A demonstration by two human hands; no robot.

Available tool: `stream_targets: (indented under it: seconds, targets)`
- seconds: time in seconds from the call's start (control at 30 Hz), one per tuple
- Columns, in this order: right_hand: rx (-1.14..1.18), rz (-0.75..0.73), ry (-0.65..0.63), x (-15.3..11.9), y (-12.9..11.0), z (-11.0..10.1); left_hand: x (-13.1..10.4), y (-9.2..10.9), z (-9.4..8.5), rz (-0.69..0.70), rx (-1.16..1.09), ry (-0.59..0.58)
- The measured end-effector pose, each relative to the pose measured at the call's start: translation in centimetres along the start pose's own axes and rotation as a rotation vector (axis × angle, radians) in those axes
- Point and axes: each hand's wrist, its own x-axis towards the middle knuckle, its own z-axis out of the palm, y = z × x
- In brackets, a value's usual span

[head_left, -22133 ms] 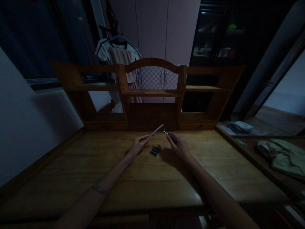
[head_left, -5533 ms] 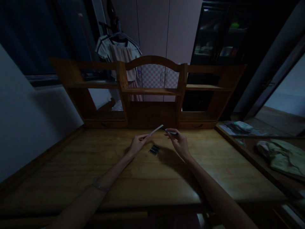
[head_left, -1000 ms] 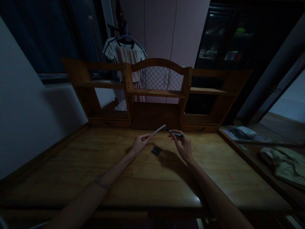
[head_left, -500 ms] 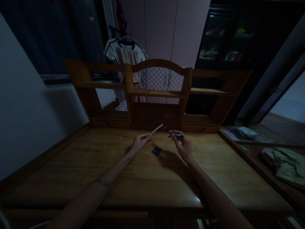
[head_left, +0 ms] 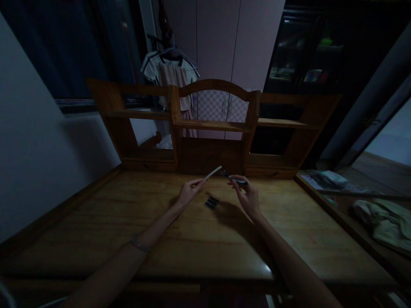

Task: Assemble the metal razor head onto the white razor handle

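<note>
A thin pale strip [head_left: 213,173] is pinched in my left hand [head_left: 189,192], pointing up and to the right. My right hand [head_left: 245,194] grips a dark-and-light handled tool [head_left: 238,181], whose small metallic head lies close to the strip's far tip. A narrow gap seems to part the two. On the wooden desk [head_left: 135,222], just below and between my hands, rests a small dark packet or set of dark pieces [head_left: 212,202]; its details are too dim to make out.
A wooden shelf unit [head_left: 212,125] stands along the desk's back edge, with small drawers at its base. To the right, a lower surface holds a plastic-wrapped item [head_left: 334,178] and light green cloth [head_left: 390,222]. A wall borders the left side.
The strip's tip has shifted very slightly to the right. Both hands keep their hold, and the view has moved only a little.
</note>
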Motion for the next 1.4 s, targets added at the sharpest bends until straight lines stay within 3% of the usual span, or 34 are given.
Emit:
stream_targets:
  seconds: [0.47, 1.0, 1.17, 1.4]
  targets:
    - [-0.005, -0.003, 0.016, -0.03, 0.18, 0.08, -0.09, -0.04, 0.12, 0.011, 0.011, -0.062]
    - [-0.017, -0.019, 0.000, -0.05, -0.08, -0.02, -0.14, 0.19, -0.13, 0.011, 0.032, 0.019]
    - [-0.017, -0.020, -0.001, -0.04, 0.17, 0.04, -0.22, 0.24, 0.13, 0.022, 0.025, -0.037]
    - [-0.006, -0.016, 0.008, -0.02, 0.27, 0.06, -0.18, 0.27, -0.08, 0.031, 0.033, -0.018]
